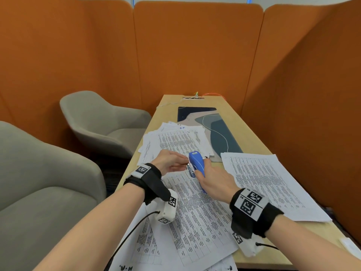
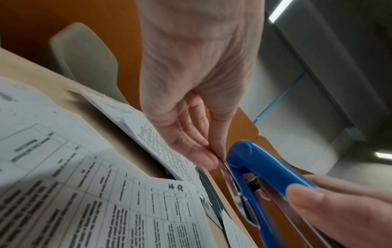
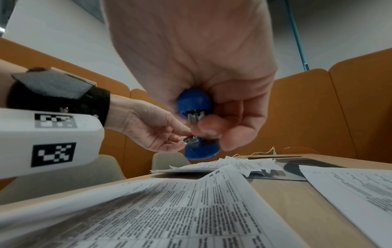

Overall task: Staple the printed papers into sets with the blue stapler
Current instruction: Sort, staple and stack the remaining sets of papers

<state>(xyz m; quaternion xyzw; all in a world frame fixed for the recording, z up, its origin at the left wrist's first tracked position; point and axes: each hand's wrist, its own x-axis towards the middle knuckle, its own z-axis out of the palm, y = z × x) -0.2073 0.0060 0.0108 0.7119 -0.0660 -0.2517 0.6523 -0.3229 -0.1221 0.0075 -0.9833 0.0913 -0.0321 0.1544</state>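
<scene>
Head view, low centre: loose papers (image 1: 197, 208) cover the desk (image 1: 252, 133) under both wrists. Above them the right hand (image 1: 213, 178) wraps the stapler (image 1: 196, 163), held clear of the sheets; the left hand (image 1: 172, 161) pinches its metal front. Probably freeing a jam or reloading: keep the stapler steady, fingertips off the staple exit. More papers lie beyond.

The stapler (image 1: 197, 163) was held above the table (image 1: 252, 133), between the left hand (image 1: 172, 161) and right hand (image 1: 214, 178). Papers (image 1: 197, 210) lay beneath them, a fanned pile (image 1: 175, 141) behind, another stack (image 1: 273, 182) to the right. Two chairs (image 1: 101, 122) stood left of the table.
</scene>
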